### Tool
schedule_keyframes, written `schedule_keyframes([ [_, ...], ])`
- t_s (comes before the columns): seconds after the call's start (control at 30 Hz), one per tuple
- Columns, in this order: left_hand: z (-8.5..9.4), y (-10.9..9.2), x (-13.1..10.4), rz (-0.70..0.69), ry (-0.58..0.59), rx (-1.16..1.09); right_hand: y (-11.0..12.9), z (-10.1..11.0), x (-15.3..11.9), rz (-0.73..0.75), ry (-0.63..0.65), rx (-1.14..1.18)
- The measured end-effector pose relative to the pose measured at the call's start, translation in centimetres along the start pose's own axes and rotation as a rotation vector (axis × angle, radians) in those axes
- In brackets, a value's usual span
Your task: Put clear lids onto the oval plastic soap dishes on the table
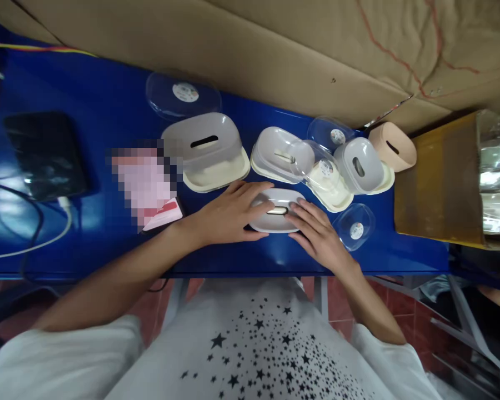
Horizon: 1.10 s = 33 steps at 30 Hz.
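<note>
My left hand [233, 215] and my right hand [319, 230] grip the two ends of a small grey oval tissue box [275, 224] near the table's front edge. Its slotted top faces up, with something pale showing through the slot. Just behind it stands another grey slotted tissue box [270, 145], and a larger grey one [200, 126] sits on a cream base [216, 173]. To the right of these, a clear lid [312, 165] with a round sticker leans over a cream base [335, 197].
At right are a grey slotted box [364, 166], a peach slotted box [394, 145], a clear lid [355, 228] and an open carton [437, 189]. Another clear lid [158, 97] lies behind. To the left are a pixelated pink item [148, 180] and a black device [45, 155] with cables.
</note>
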State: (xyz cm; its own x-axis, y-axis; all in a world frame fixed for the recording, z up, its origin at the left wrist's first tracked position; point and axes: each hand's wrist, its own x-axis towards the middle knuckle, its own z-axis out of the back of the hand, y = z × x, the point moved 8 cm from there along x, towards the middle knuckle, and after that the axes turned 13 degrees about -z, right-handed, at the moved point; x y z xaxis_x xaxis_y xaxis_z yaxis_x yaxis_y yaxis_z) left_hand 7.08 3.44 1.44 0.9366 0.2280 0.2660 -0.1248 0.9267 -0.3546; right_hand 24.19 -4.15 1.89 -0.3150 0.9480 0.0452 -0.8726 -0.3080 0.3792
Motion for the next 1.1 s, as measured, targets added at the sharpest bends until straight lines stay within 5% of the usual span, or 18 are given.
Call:
schedule_keyframes([
  [0.17, -0.5, 0.0, 0.2, 0.006, 0.030, 0.030, -1.7, 0.8, -2.0, -0.044, -0.010, -0.046],
  [0.33, -0.3, -0.3, 0.3, 0.003, 0.047, 0.011, -7.0, 4.3, -9.1, -0.458, -0.250, -0.200],
  [0.43, -0.3, -0.7, 0.3, -0.025, 0.032, -0.053, -6.5, 3.6, -12.4, -0.494, -0.195, -0.189],
  [0.53, -0.5, -0.9, 0.4, -0.022, 0.019, -0.115, -5.1, 2.1, -13.7, -0.463, -0.125, -0.124],
  [0.73, -0.4, -0.7, 0.3, -0.005, 0.010, -0.130, -8.0, 3.6, -13.3, -0.711, -0.309, -0.066],
  [0.9, 0.8, -1.3, 0.3, -0.025, -0.086, -0.209, -4.9, 5.8, -9.5, -0.449, -0.347, 0.077],
  [1.1, 1.5, -1.9, 0.3, -0.084, -0.114, -0.253, 1.3, 2.2, -2.3, 0.008, -0.040, 0.107],
])
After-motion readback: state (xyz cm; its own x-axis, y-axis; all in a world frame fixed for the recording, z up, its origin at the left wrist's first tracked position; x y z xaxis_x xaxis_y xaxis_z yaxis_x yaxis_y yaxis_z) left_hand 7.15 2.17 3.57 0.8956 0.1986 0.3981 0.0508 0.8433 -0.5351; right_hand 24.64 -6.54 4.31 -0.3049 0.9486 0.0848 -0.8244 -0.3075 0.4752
